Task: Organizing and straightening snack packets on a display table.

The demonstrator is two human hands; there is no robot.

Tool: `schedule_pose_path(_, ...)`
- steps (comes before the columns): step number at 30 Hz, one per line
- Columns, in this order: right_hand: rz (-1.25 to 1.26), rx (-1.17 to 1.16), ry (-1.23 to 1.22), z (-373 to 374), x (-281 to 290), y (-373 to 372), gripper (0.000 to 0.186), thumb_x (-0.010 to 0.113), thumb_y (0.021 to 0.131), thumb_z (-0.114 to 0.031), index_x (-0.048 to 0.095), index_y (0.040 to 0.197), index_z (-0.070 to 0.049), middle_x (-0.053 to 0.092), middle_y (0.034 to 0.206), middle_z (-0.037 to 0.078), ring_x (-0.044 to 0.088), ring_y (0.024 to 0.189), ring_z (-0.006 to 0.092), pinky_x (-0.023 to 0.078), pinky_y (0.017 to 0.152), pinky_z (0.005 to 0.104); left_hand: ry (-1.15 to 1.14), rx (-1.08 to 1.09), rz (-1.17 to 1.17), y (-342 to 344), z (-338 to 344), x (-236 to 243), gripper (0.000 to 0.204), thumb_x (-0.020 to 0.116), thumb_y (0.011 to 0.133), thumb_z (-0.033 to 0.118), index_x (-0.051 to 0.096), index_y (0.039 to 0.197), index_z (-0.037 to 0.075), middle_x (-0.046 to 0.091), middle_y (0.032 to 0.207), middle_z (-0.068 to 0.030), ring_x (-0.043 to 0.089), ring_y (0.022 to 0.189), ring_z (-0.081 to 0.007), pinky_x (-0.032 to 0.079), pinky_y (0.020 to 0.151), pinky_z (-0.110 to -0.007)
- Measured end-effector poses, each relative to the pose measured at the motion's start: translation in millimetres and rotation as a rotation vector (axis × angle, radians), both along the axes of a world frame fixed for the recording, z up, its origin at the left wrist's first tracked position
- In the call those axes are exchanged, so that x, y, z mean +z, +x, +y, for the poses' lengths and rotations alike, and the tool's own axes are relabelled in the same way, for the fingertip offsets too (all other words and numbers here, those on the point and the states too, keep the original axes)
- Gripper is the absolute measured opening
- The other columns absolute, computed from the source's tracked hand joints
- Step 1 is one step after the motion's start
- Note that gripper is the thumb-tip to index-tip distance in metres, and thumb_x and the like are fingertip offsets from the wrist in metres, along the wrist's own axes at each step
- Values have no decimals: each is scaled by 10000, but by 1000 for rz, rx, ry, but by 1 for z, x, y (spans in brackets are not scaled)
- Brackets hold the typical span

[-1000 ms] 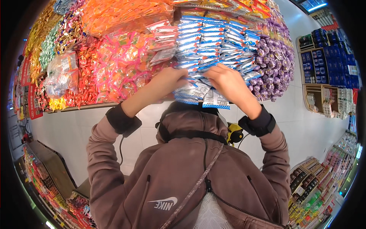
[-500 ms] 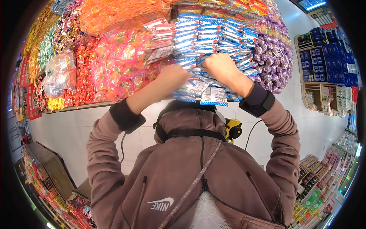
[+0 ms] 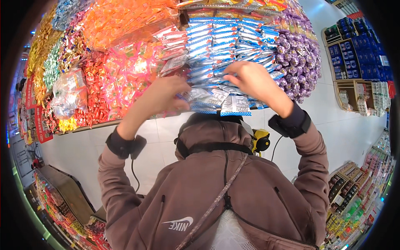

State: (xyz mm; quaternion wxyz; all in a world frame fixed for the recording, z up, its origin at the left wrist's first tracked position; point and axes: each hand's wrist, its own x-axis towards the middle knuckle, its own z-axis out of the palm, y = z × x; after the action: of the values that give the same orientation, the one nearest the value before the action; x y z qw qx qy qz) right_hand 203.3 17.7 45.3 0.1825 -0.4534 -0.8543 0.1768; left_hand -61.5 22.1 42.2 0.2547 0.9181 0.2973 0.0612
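Observation:
Rows of blue-and-white snack packets (image 3: 212,46) lie stacked in the middle of the display. My right hand (image 3: 254,81) hovers over the front of these rows, thumb and forefinger a little apart, with nothing visible between them. Left of the packets, my left hand (image 3: 164,93) is above the front edge of the display, fingers loosely spread and slightly blurred. Between the hands, some silver-backed packets (image 3: 214,98) rest loosely. One packet (image 3: 236,106) lies back side up at the front edge.
Pink-wrapped candies (image 3: 129,79) fill the display to the left, with red-and-white packets (image 3: 173,39) beside the blue rows. Purple-wrapped round candies (image 3: 298,62) are heaped on the right. A clear plastic bag (image 3: 68,93) sits on the far-left candies. Stocked shelves (image 3: 346,58) stand across the floor.
My left hand has moved left and toward me, away from the blue packets, and its fingers have loosened. My right hand has shifted slightly right and nearer, its thumb and forefinger parting.

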Motion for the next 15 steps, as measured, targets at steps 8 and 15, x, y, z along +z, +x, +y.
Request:
schedule_pose_path(8, 239, -186, -218, -21, 19, 21, 171, 577, 789, -172, 621, 875, -31, 622, 817, 141, 599, 673, 276, 466, 607, 336, 425, 21, -84, -7, -25, -32, 349, 640, 702, 107, 570, 1042, 76, 579, 1069, -47, 553, 950, -203, 456, 759, -322)
schedule_pose_path(15, 481, -229, -314, -24, 19, 23, 188, 574, 818, -169, 617, 914, -14, 637, 864, 92, 590, 705, 165, 453, 624, 276, -117, 501, -508, 19, -18, 26, 163, 552, 802, 48, 619, 948, 24, 641, 857, -87, 609, 774, -135, 474, 684, -255)
